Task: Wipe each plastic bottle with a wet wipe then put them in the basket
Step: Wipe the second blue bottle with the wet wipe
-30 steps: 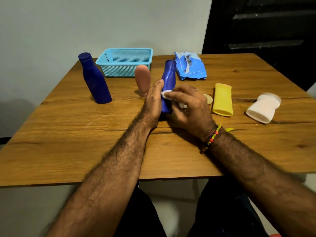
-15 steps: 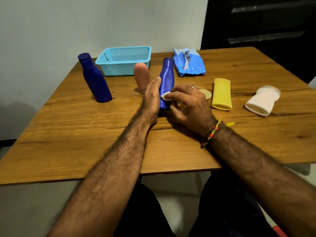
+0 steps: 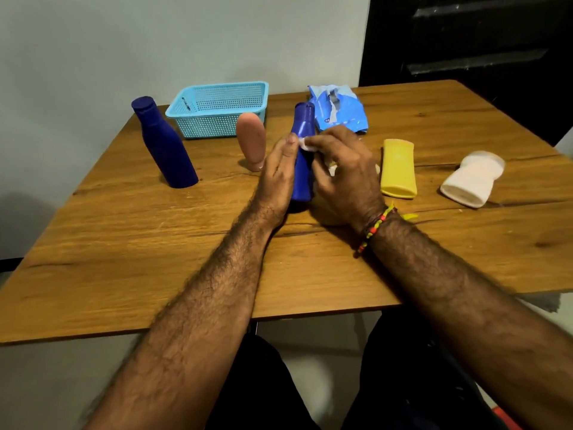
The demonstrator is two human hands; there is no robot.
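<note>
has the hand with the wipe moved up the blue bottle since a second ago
Yes. The right hand pinching the wet wipe has slid up the held blue bottle, from mid-body toward the neck, nearer the wipes packet.

Blue btl [image 3: 302, 156], yellow btl [image 3: 398, 167]
</note>
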